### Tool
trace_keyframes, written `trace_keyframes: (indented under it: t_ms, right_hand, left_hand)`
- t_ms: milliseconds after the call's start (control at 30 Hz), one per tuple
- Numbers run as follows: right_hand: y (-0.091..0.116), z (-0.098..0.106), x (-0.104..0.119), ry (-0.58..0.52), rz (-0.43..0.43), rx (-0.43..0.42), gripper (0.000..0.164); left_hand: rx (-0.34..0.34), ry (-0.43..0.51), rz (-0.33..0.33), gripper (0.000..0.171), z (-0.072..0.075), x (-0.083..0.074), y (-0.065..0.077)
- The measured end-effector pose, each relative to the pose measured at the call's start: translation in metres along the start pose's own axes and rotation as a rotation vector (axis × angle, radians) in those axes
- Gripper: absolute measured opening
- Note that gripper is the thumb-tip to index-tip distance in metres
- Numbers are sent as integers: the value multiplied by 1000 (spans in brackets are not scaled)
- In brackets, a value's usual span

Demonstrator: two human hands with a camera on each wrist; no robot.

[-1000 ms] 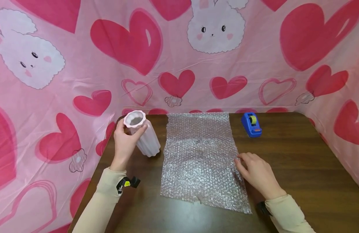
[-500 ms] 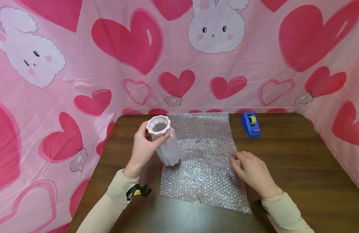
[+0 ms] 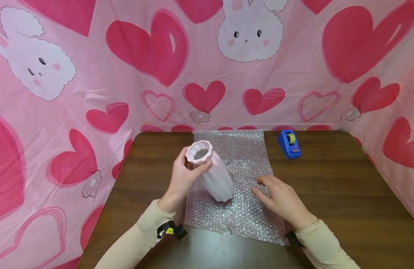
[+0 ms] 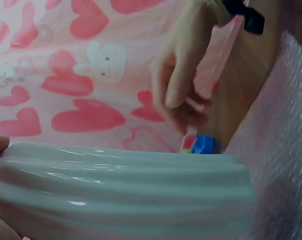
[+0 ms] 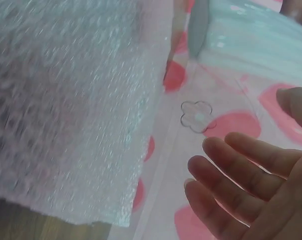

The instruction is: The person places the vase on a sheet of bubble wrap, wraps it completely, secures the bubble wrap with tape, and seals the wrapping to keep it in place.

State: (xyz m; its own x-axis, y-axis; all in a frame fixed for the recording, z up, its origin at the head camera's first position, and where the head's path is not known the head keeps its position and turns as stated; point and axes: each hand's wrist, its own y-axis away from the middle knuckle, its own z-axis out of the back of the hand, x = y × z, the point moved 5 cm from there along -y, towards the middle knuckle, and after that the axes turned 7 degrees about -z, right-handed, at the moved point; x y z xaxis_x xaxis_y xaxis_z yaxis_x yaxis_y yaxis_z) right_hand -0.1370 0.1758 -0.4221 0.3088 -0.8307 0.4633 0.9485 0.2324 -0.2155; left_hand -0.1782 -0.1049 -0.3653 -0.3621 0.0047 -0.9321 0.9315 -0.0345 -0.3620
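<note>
A fluted, pale pink-white vase (image 3: 217,180) leans over the middle of a sheet of bubble wrap (image 3: 233,149). My left hand (image 3: 183,175) grips it just below its scalloped rim, thumb at the near side. In the right wrist view the vase's base (image 5: 198,30) hangs clear of the bubble wrap (image 5: 90,110). My right hand (image 3: 280,198) hovers over the right part of the sheet, fingers loosely spread and holding nothing. The left wrist view shows the smooth ribbed side of the vase (image 4: 125,190), with the right hand (image 4: 183,65) apart from it.
A blue tape dispenser (image 3: 289,144) with a yellowish roll stands at the back right of the dark wooden table (image 3: 341,194). Behind the table hangs a pink cloth (image 3: 233,78) printed with hearts and rabbits.
My left hand has carried the vase rightward and nearer, from the table's left side to above the bubble wrap. My right hand has moved left, off the sheet's right edge.
</note>
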Motion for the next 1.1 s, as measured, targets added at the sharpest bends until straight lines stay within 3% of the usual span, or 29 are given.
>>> trace_keyframes:
  t_ms: [300,433,633,867,1100]
  right_hand:
    - [1,-12,12,-109,23,127,76]
    - [2,-16,15,-135,47,151,86]
    - [3,-21,19,-167,76,163,91]
    - [4,-19,20,-204,47,198,94]
    - [5,-13,15,-187,36,155,85]
  left_hand:
    - [31,104,-18,55,-22,4,10]
    - [40,169,-22,57,-28,7,11]
    - [56,245,-37,63,-34,10,15]
    - [47,326,-31,62,-34,14,16]
    - [85,326,-4,71,-31,20,13]
